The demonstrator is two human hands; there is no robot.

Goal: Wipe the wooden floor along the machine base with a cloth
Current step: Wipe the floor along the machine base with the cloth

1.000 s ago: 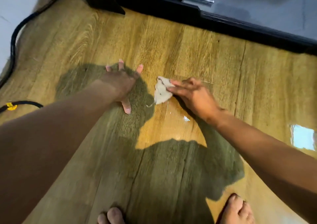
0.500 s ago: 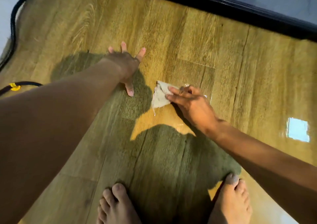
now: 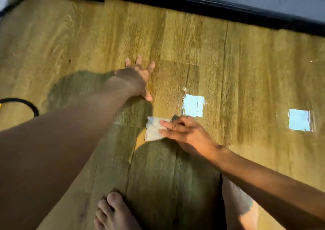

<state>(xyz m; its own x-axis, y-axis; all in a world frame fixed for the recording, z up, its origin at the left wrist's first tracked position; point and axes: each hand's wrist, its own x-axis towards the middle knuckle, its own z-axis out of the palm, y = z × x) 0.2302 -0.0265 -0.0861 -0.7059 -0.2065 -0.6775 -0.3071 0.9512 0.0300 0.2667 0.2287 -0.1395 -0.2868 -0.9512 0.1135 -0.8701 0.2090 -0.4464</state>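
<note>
Fingers (image 3: 169,124) of right hand (image 3: 190,135) lie flat atop cloth (image 3: 152,130).

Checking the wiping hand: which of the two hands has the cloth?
The right hand presses the cloth; the left hand lies flat on bare floor.

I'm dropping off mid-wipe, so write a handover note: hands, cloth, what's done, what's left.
Left hand: flat on the floor, fingers spread, bracing.
Right hand: presses the cloth to the floor with straight fingers.
The cloth is well apart from the base.
Done: wiped extent unclear; floor by the cloth looks glossy.
Left: likely the strip along the base.
</note>
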